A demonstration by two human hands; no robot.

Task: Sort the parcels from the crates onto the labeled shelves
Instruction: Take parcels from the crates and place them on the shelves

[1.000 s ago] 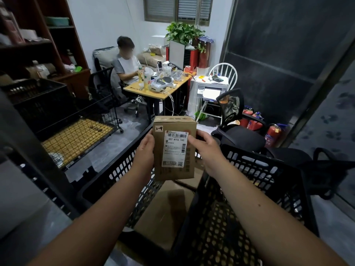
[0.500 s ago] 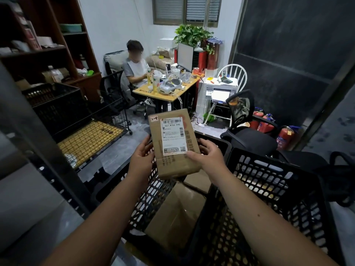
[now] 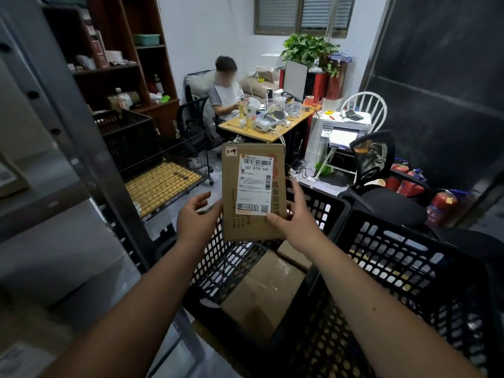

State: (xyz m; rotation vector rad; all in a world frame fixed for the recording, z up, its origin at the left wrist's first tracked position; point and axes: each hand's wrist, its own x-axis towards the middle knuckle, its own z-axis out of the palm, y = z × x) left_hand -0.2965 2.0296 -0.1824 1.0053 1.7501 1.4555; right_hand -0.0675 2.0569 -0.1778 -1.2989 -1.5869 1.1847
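Here, the grey metal shelving point(image 3: 90, 170) rises at my left, its upright post running down past my left forearm. Two black plastic crates fill the foreground: the right-hand crate point(image 3: 403, 257) stands beside my right arm, and the left-hand crate point(image 3: 234, 257) sits directly under my hands, with larger cardboard parcels point(image 3: 261, 293) lying flat inside it, against its right wall. Beyond them a person point(image 3: 226, 91) sits at a yellow desk point(image 3: 272, 126) near the far wall, with a black office chair point(image 3: 381, 186) and red fire extinguishers point(image 3: 439, 205) over to the right. I hold a flat cardboard parcel point(image 3: 231, 222) upright above the left-hand crate's far rim, its white shipping label point(image 3: 255, 184) turned toward me and reading 507 N705 040. My right hand point(image 3: 294, 216) grips the parcel at its lower right corner, thumb pressed on the front just beneath the label, fingers going behind the right edge. My left hand point(image 3: 199, 219) is at the parcel's lower left edge, fingers spread and relaxed; whether it touches the cardboard I cannot tell.
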